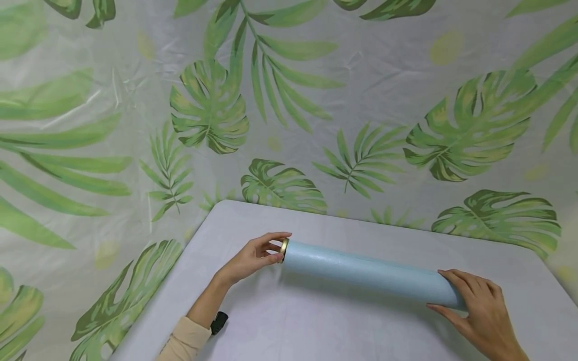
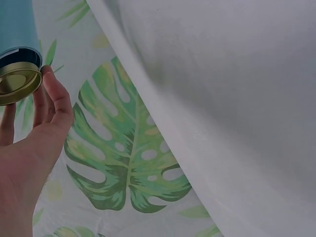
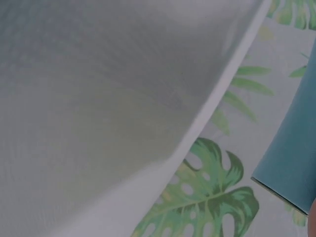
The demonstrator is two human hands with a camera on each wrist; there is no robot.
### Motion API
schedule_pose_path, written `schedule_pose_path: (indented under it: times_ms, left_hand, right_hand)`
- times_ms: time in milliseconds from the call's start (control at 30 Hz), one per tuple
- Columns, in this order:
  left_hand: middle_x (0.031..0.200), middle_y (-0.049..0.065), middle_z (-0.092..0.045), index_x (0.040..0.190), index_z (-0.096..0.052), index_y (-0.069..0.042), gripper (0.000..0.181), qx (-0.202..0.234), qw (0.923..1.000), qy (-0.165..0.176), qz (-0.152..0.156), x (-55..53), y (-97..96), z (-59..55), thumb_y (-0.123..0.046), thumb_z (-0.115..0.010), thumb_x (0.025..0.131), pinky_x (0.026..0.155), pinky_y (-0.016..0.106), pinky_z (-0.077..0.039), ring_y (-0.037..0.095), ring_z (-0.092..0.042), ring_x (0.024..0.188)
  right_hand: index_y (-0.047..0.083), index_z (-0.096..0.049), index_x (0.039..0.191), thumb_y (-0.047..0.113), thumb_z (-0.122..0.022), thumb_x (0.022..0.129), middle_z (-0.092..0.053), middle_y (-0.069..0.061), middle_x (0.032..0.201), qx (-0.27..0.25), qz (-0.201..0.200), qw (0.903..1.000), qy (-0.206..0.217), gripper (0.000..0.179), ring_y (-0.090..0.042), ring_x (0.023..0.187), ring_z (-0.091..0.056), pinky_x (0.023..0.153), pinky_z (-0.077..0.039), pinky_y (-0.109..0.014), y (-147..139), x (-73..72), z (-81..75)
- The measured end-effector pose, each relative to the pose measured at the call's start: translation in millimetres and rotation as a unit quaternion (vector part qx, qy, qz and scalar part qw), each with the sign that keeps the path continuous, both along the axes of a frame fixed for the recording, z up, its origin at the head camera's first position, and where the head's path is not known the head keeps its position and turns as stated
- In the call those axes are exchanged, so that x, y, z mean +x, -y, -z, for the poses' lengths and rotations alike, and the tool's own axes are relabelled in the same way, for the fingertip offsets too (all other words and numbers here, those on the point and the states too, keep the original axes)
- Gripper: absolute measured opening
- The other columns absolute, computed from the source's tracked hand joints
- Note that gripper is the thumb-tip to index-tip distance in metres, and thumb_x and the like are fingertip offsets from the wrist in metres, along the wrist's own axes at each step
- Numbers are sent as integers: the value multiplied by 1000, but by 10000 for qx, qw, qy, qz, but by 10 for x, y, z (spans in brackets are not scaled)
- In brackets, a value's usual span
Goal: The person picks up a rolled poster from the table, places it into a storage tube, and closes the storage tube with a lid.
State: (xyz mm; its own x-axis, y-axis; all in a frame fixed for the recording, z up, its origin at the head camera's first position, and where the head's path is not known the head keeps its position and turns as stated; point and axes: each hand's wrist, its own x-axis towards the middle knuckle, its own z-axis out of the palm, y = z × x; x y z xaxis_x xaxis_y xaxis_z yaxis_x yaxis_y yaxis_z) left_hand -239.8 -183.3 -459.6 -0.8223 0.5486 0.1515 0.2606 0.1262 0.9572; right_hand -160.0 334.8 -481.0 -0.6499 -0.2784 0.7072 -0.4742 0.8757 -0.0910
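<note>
Right hand (image 1: pixel 485 306) and left hand (image 1: pixel 250 258) both grasping. Leaf-print backdrop (image 1: pixel 379 100) behind white table (image 1: pixel 352 331). Light-blue cylindrical tube (image 1: pixel 361 271) held over table, right end in right hand's grip. Gold lid (image 2: pixel 17 84) pinched in left fingertips, askew at tube's left mouth, dark gap showing.

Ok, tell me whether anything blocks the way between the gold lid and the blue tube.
Nothing visible does: the left hand holds the gold lid close against the end of the blue tube, whose dark opening shows beside the lid.
</note>
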Motion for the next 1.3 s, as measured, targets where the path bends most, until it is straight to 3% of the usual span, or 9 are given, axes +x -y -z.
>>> schedule_pose_path:
  times_ms: [133,367,533,833,967,1133,1300]
  left_hand:
    - [154,7,-51,154,-49,-22,54,-67,10000,-40,1,6,2,10,-17,-65,103,98,34,-56,25,-59,127]
    - [156,4,-49,154,-49,-20,55,-96,9999,-37,43,23,-8,1,-18,-67,103,100,42,-57,27,-60,128]
    - [149,2,-53,154,-51,-23,55,-302,9992,-257,9,25,-35,8,-19,-68,102,97,31,-57,26,-61,127]
    - [139,5,-60,152,-53,-23,57,-622,9939,-890,-193,21,-24,24,-18,-72,99,99,30,-52,23,-67,123]
    - [142,7,-60,153,-52,-22,62,-567,9948,-827,-179,30,10,28,-16,-76,96,96,30,-54,24,-67,123]
    - [147,7,-61,153,-53,-18,67,-579,9959,-700,-54,59,57,55,-13,-80,91,95,36,-56,24,-66,124]
    - [143,9,-64,150,-56,-14,67,-503,9958,-759,-75,74,87,64,-12,-82,89,93,34,-57,24,-68,121]
  right_hand:
    - [2,-69,124,89,-40,87,-66,-24,118,10,21,10000,-48,99,-39,103,-56,87,-34,-54,4,-2,5]
    - [3,-69,125,90,-40,87,-66,-23,119,-8,-9,10000,-38,99,-39,103,-56,86,-34,-54,7,-10,12]
    - [2,-69,125,89,-40,87,-66,-23,119,37,-2,10000,-49,99,-39,103,-56,86,-34,-54,11,-6,13]
    - [3,-69,125,90,-46,85,-67,-19,112,324,-308,9990,-82,98,-37,100,-58,82,-35,-53,-3,-54,-27]
    - [6,-70,121,91,-55,79,-68,-17,111,424,-294,9987,-13,96,-36,98,-60,81,-40,-54,-29,-80,-42]
    - [13,-73,121,87,-73,65,-73,-12,102,651,-129,9978,-55,92,-36,85,-68,72,-49,-59,-77,-74,-53]
    - [16,-74,123,75,-86,54,-74,-8,98,744,-99,9972,-57,92,-31,80,-69,70,-48,-55,-64,-25,-32]
